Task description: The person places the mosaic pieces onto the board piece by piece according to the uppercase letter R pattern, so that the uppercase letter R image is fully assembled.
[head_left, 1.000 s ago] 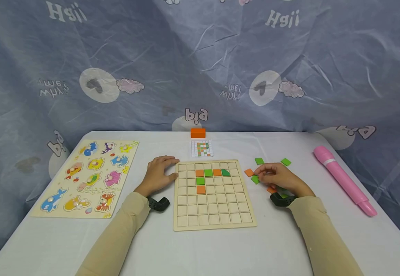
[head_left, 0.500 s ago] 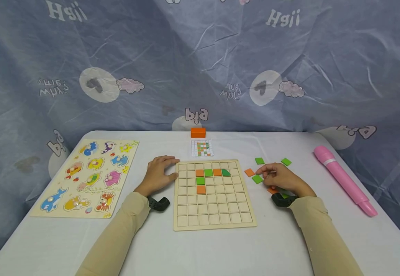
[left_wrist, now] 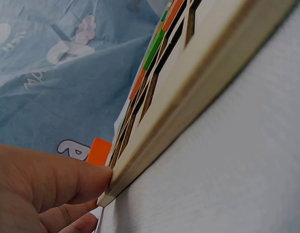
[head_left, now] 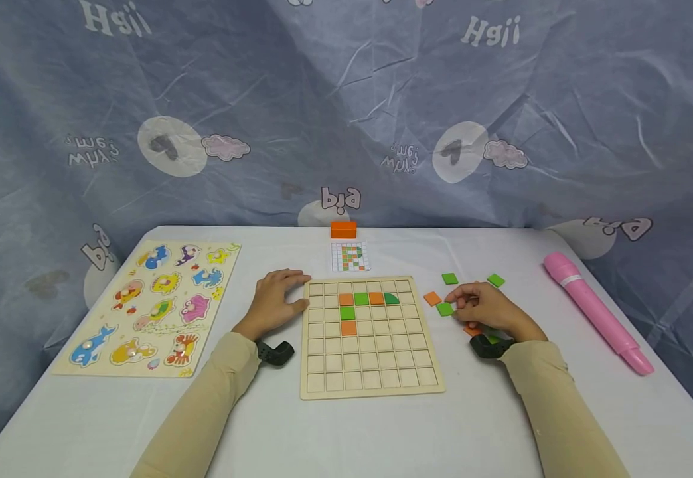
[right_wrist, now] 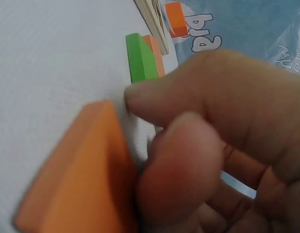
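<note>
A sideways push from the right hand (head_left: pixel 485 309), loosely curled, apparently empty, could scatter tiles (head_left: pixel 445 309); relaxed left hand (head_left: pixel 273 302) touches board (head_left: pixel 378 361).

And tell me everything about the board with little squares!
The board looks like pale wood, with rows of shallow square boxes. It lies flat on the white table. Three orange squares, two green squares and one rounded green piece sit in it. The left hand touches its left edge by the far corner.

white table (head_left: pixel 478 418): grid board (head_left: pixel 376 362), animal puzzle (head_left: pixel 178 302), tiles (head_left: pixel 445 309), pink tube (head_left: pixel 596 312)
</note>
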### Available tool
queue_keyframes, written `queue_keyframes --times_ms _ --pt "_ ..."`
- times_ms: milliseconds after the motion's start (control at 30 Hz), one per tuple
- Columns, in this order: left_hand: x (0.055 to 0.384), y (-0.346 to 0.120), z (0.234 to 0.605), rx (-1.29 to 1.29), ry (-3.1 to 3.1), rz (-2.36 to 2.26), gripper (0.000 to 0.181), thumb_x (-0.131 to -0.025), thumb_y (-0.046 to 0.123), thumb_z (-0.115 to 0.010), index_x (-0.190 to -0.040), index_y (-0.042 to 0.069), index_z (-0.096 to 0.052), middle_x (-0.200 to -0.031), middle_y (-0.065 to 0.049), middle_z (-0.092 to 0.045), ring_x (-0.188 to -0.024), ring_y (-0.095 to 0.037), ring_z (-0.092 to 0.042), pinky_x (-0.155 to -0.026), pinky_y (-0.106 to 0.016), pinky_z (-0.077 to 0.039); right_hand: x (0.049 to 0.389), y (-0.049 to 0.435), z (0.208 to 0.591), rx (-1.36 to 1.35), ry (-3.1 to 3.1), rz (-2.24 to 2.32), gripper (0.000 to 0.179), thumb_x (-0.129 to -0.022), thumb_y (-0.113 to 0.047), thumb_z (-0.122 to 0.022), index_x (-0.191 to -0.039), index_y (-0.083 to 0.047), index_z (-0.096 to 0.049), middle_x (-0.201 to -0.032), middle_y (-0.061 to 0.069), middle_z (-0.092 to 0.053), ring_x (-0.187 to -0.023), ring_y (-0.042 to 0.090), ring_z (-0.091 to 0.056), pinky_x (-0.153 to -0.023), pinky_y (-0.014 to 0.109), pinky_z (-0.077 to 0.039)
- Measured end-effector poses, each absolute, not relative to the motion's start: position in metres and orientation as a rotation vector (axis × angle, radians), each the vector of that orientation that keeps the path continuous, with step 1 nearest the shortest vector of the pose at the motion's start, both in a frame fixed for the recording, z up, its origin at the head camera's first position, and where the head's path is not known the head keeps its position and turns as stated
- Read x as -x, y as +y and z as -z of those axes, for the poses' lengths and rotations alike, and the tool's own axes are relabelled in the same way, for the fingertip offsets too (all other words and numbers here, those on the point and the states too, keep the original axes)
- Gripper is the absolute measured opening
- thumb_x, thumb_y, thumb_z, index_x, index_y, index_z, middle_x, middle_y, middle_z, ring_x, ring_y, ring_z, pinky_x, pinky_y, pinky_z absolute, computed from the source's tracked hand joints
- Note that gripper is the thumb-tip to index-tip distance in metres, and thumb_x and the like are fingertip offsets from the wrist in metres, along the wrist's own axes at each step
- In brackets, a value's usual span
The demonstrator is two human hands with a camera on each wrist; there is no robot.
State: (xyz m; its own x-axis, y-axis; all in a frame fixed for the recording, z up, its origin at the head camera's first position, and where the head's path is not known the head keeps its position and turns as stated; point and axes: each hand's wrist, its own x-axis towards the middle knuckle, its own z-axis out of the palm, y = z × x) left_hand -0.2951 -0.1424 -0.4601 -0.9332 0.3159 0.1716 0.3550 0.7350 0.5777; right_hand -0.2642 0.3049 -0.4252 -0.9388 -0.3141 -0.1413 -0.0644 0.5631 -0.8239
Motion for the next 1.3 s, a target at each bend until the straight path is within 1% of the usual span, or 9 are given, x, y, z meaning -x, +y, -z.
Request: queue_keyframes --times_ms 267,400,567,633,733,867,1067,1300 --pt "0.296 -0.143 0.461 0.562 -2.862 0.968 0.052 -0.095 0.019 -0.073 -0.145 0.006 -0.068 -0.155 -0.017 -0.058 -0.151 -0.042 -0.042 -0.123 -0.064 -0.025 0.265 0.305 0.423 0.336 2.497 1.334 0.031 -0.092 0.001 -0.077 -0.119 0.012 -0.067 -0.091 0.005 -0.06 -0.068 0.011 -0.057 -0.059 0.026 -0.055" --pt "0.297 -0.143 0.462 0.566 -2.857 0.965 0.052 -0.095 0.019 -0.073 -0.144 0.006 -0.068 -0.155 -0.017 -0.059 -0.151 -0.042 -0.042 -0.123 -0.064 -0.025 0.266 0.3 0.421 0.373 2.505 1.331 0.032 -0.093 -0.001 -0.077 -0.12 0.012 -0.067 -0.097 0.008 -0.066 -0.067 0.013 -0.06 -0.059 0.028 -0.056" --pt "0.297 -0.143 0.462 0.565 -2.857 0.971 0.052 -0.094 0.019 -0.073 -0.144 0.005 -0.069 -0.155 -0.017 -0.059 -0.151 -0.041 -0.041 -0.124 -0.064 -0.024 0.265 0.289 0.418 0.407 2.503 1.343 0.034 -0.092 -0.001 -0.079 -0.122 0.01 -0.068 -0.102 0.011 -0.07 -0.073 0.013 -0.063 -0.058 0.03 -0.057" --pt "0.297 -0.143 0.462 0.565 -2.857 0.972 0.052 -0.094 0.019 -0.073 -0.144 0.005 -0.069 -0.155 -0.017 -0.059 -0.152 -0.041 -0.041 -0.124 -0.064 -0.024 0.264 0.283 0.417 0.421 2.505 1.347 0.034 -0.092 0.0 -0.079 -0.123 0.008 -0.07 -0.102 0.011 -0.071 -0.072 0.012 -0.062 -0.056 0.03 -0.056" --pt "0.297 -0.143 0.463 0.564 -2.857 0.968 0.052 -0.094 0.019 -0.073 -0.144 0.006 -0.069 -0.155 -0.016 -0.059 -0.152 -0.041 -0.041 -0.124 -0.064 -0.024 0.262 0.274 0.415 0.439 2.509 1.347 0.032 -0.091 0.0 -0.079 -0.121 0.006 -0.071 -0.099 0.009 -0.071 -0.067 0.011 -0.057 -0.055 0.029 -0.052" --pt "0.298 -0.144 0.463 0.562 -2.854 0.966 0.052 -0.094 0.02 -0.074 -0.144 0.006 -0.069 -0.155 -0.017 -0.059 -0.151 -0.041 -0.042 -0.123 -0.064 -0.025 0.261 0.262 0.414 0.475 2.514 1.344 0.028 -0.091 0.0 -0.077 -0.117 0.005 -0.069 -0.095 0.008 -0.07 -0.062 0.01 -0.053 -0.054 0.027 -0.048" --pt "0.298 -0.144 0.463 0.56 -2.857 0.965 0.052 -0.095 0.02 -0.074 -0.145 0.006 -0.068 -0.155 -0.017 -0.059 -0.152 -0.042 -0.042 -0.124 -0.065 -0.024 0.261 0.247 0.42 0.483 2.474 1.375 0.03 -0.089 0.001 -0.079 -0.117 0.005 -0.069 -0.095 0.009 -0.073 -0.059 0.009 -0.05 -0.052 0.025 -0.044" --pt "0.298 -0.143 0.464 0.556 -2.863 0.961 0.052 -0.095 0.02 -0.074 -0.145 0.006 -0.068 -0.155 -0.017 -0.059 -0.152 -0.041 -0.042 -0.124 -0.064 -0.024 0.259 0.234 0.425 0.559 2.418 1.373 0.027 -0.094 -0.001 -0.077 -0.118 0.006 -0.068 -0.095 0.007 -0.078 -0.056 0.008 -0.048 -0.051 0.024 -0.043"
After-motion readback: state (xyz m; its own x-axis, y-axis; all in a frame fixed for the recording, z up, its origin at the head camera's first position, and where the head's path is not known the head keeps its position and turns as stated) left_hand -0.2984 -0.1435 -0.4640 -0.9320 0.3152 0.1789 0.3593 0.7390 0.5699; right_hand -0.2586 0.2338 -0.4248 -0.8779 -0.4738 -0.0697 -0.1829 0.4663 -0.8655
